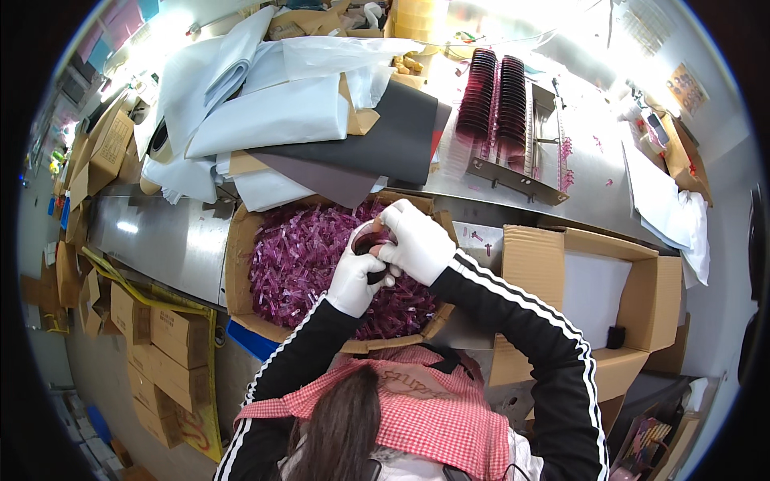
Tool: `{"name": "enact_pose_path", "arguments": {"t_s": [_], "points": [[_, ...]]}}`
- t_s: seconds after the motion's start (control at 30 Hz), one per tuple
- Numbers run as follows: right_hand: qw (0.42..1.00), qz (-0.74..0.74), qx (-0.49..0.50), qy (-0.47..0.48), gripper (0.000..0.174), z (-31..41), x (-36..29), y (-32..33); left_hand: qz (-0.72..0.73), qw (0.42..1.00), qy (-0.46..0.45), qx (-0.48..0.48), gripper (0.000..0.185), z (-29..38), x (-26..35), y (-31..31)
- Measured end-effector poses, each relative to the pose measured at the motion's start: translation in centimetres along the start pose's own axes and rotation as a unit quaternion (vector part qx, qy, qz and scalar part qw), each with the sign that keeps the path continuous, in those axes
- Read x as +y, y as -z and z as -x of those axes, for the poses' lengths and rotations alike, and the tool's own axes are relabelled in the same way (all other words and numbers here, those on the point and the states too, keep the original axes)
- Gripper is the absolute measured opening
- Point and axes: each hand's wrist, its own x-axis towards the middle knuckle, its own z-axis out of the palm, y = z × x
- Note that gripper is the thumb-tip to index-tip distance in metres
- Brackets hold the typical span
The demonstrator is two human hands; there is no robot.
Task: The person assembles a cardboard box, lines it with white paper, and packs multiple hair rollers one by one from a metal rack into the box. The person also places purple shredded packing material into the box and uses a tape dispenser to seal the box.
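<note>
My left hand (356, 278) and my right hand (416, 242), both in white gloves with bare fingertips, meet above a cardboard box. Between them they hold a dark tinted lens (372, 242), partly hidden by the fingers. Beneath, the cardboard box (237, 282) holds a heap of small clear purple plastic pieces (289, 264). Farther back on the right, two rows of dark red tinted lenses (478, 96) stand upright in a metal rack (517, 177).
Folded white paper sheets (271, 114) and black sheets (391, 126) cover the bench at back left. An open cardboard box (532, 264) with a white lining and a small black item stands at right. Closed cartons (177, 337) are stacked on the floor at left.
</note>
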Motion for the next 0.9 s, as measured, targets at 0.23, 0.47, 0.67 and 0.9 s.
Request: {"name": "enact_pose_path", "arguments": {"t_s": [0.23, 0.47, 0.67, 0.9], "points": [[0.981, -0.067, -0.144, -0.115, 0.028, -0.2, -0.6, 1.1, 0.0, 0.999, 0.007, -0.045, 0.088, 0.8, 0.7, -0.2], [0.981, 0.127, -0.035, 0.14, 0.015, -0.3, 0.7, -3.0, -0.049, 0.998, 0.029, 0.001, 0.021, 0.9, -1.0, 2.1], [0.937, 0.274, 0.04, 0.214, 0.018, -1.4, 1.6, -2.1, 0.281, 0.934, 0.209, 0.063, 0.02, 1.1, -0.7, 2.4], [0.959, 0.204, 0.19, 0.042, 0.027, 8.0, 6.5, 12.7, -0.077, 0.982, 0.065, -0.16, 0.064, 0.0, 0.5, -5.5]]}}
